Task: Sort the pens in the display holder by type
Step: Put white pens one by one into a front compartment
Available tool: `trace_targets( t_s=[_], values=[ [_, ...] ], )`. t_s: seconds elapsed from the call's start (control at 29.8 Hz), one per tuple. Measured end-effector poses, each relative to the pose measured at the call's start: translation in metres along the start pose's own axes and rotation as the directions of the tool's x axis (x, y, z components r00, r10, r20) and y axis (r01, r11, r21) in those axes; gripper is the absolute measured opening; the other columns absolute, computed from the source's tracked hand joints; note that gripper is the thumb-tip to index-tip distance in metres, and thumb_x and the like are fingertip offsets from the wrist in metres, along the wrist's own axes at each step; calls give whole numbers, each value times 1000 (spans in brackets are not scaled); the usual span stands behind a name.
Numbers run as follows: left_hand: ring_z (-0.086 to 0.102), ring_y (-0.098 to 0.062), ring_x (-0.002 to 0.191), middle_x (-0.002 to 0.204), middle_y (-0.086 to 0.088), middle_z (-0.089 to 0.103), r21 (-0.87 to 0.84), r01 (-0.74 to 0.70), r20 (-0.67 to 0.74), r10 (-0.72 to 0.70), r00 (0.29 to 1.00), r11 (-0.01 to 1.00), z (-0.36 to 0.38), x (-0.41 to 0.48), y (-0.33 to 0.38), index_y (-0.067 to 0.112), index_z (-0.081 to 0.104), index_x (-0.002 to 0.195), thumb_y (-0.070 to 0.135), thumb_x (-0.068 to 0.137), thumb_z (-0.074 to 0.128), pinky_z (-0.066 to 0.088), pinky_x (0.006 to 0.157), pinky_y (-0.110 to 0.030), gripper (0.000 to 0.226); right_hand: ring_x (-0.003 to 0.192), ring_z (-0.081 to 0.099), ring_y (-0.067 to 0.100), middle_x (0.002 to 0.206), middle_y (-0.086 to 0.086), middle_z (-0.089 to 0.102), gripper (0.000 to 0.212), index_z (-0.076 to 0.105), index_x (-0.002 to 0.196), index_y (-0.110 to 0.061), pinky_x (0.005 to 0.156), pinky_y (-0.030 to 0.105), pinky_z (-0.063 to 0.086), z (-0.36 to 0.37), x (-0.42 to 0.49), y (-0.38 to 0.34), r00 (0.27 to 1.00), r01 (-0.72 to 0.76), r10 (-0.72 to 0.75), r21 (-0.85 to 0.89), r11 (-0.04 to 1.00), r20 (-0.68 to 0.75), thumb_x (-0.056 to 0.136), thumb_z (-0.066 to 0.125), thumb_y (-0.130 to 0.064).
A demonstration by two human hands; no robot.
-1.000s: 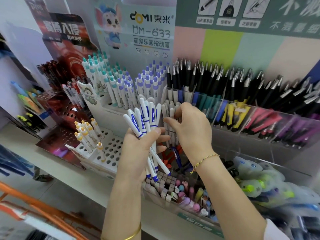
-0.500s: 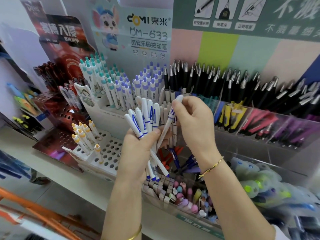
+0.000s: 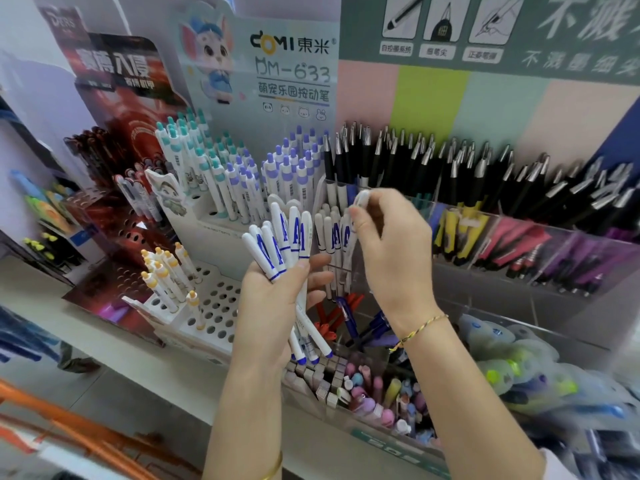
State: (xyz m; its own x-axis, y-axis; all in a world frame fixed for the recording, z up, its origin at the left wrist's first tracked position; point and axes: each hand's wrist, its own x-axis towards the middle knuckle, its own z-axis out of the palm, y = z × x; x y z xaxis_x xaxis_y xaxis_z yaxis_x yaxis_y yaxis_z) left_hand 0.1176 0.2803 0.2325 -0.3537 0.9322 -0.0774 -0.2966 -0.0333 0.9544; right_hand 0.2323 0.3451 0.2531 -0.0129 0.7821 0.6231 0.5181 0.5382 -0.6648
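My left hand [image 3: 273,299] is shut on a bunch of several white pens with blue print [image 3: 277,244], caps fanned upward, tips pointing down. My right hand [image 3: 391,258] pinches the cap of one more white pen [image 3: 358,206], lifted above a clear compartment [image 3: 341,268] that holds more of the same white pens [image 3: 329,233]. Behind stands the white display holder [image 3: 221,306] with teal-capped pens [image 3: 187,147] and purple-capped pens [image 3: 287,171] upright in its holes.
Yellow-topped pens [image 3: 166,275] stand in the holder's lower tier. Black pens with silver clips [image 3: 450,164] fill clear bins at the right. Loose red and blue pens [image 3: 346,317] lie below my hands. An eraser box [image 3: 367,389] sits at the shelf front. A red display [image 3: 114,216] stands left.
My right hand pulled a white pen out of the clear compartment and raised it. The bunch in my left hand stayed in place.
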Motion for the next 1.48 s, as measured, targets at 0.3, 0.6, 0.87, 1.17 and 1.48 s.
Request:
trace_targets(
  t_s=[0.3,0.6,0.87,1.17,1.48],
  values=[
    [72,-17,77,83,-4,74,-59,22,16,-21,1000,998,0,-2,0,3,58,119,3,93,53,56,61,-24,26,75,53,19,81,1,56,24,53,82,-13,64,34,45,11,-9,10,978,-86,139,-304,949,155,84,67,-32],
    [73,-22,82,88,-7,75,-42,15,70,-12,997,999,6,-4,2,11,64,110,4,90,55,59,67,-29,22,67,58,2,71,-7,61,18,66,82,-13,59,12,44,-8,-2,-17,945,-221,161,193,956,283,89,61,-29],
    [71,-26,93,94,-12,74,30,-16,-20,16,1000,999,6,-1,-1,3,65,106,1,92,53,53,91,-47,19,68,57,-6,75,-12,58,5,62,91,-10,60,9,44,-16,4,-16,981,-190,168,296,936,99,92,58,-13],
    [73,-20,79,88,-8,75,-73,-18,-44,15,999,997,10,-1,3,9,56,117,3,96,48,55,55,-23,23,81,53,13,89,-1,55,10,59,100,-4,74,16,43,-23,6,-14,942,119,-79,105,987,-326,94,52,-10],
    [68,-11,65,73,-3,72,-79,6,9,-6,1000,997,12,-4,3,0,58,112,2,93,54,55,56,-23,20,80,58,19,87,7,63,11,62,95,-5,72,31,49,2,-1,10,999,-16,10,-167,986,-36,92,57,-15]
  ],
)
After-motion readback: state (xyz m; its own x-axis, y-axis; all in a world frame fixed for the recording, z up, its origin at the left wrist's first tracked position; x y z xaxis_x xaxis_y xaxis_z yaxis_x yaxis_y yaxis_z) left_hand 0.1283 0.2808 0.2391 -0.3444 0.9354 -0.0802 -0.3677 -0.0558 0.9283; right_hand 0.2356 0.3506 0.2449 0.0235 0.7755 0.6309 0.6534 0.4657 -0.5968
